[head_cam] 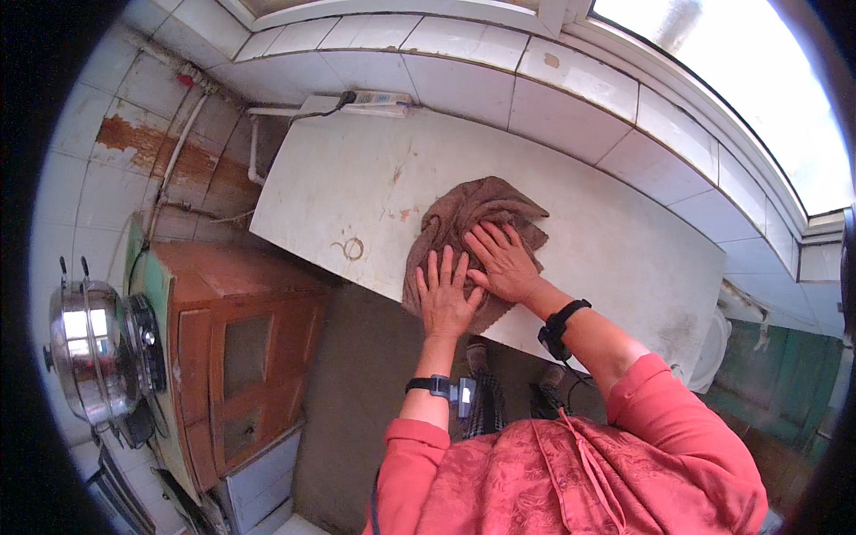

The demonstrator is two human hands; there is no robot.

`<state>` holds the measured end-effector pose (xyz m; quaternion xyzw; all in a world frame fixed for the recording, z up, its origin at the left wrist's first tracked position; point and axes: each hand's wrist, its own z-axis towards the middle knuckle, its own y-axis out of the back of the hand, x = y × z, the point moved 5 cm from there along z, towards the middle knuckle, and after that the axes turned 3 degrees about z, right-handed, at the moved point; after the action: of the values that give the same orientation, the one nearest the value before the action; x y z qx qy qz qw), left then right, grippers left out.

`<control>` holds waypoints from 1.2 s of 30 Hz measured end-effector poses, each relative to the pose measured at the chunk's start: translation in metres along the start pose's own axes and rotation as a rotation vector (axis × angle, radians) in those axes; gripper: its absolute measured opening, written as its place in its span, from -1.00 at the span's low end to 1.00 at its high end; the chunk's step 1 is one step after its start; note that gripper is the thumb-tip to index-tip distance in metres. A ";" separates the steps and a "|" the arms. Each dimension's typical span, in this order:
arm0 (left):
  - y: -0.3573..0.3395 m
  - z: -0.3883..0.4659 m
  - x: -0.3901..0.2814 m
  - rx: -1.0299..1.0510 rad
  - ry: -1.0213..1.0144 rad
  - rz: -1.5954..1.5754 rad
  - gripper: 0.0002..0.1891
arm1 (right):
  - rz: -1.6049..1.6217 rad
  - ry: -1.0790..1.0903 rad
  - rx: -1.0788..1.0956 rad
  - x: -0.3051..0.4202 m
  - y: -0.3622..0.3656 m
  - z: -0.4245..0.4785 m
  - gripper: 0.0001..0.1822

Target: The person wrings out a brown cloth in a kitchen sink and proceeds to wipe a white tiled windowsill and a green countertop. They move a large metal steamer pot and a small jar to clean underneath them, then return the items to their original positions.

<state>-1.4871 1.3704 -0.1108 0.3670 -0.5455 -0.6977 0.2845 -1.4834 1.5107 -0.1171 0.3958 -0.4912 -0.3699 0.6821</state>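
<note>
A brown cloth (455,214) lies crumpled on the white tabletop (602,234), its near edge hanging at the table's front edge. My left hand (448,294) rests flat on the cloth's near part with fingers spread. Just right of it and slightly farther back, my right hand (505,262) presses on the cloth, palm down, fingers apart. The thumbs are close to each other. Neither hand grips the cloth. Stains and a ring mark show on the tabletop left of the cloth.
A power strip (381,103) with a black plug lies at the table's back left, against the tiled wall. Pipes run down the left wall. A wooden cabinet (234,348) stands at the left, beside a shiny steel pot (87,351). A white basin (712,351) is at the right.
</note>
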 end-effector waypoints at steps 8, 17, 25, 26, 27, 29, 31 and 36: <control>0.001 0.050 0.043 -0.013 -0.018 0.005 -0.28 | -0.021 -0.011 -0.023 -0.011 -0.014 0.061 -0.29; -0.002 0.096 0.063 -0.026 -0.038 -0.013 -0.28 | -0.057 -0.105 -0.066 -0.029 -0.018 0.102 -0.30; -0.010 0.151 0.073 -0.022 0.033 0.060 -0.33 | -0.043 -0.148 -0.107 -0.060 -0.014 0.156 -0.32; -0.012 0.156 0.071 -0.032 0.032 0.058 -0.33 | -0.055 -0.125 -0.172 -0.067 -0.015 0.157 -0.32; -0.013 0.156 0.072 -0.034 0.040 0.059 -0.33 | -0.035 -0.134 -0.139 -0.066 -0.015 0.161 -0.31; -0.013 0.157 0.077 -0.042 0.040 0.070 -0.34 | 0.006 -0.150 -0.073 -0.063 -0.014 0.170 -0.29; -0.011 0.161 0.077 -0.025 0.040 0.103 -0.34 | -0.014 -0.133 -0.125 -0.066 -0.016 0.171 -0.29; -0.008 0.166 0.078 -0.024 0.023 0.118 -0.32 | -0.022 -0.114 -0.156 -0.067 -0.018 0.174 -0.30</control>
<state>-1.6679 1.4015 -0.1122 0.3385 -0.5545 -0.6821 0.3359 -1.6687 1.5324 -0.1228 0.3251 -0.4948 -0.4362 0.6776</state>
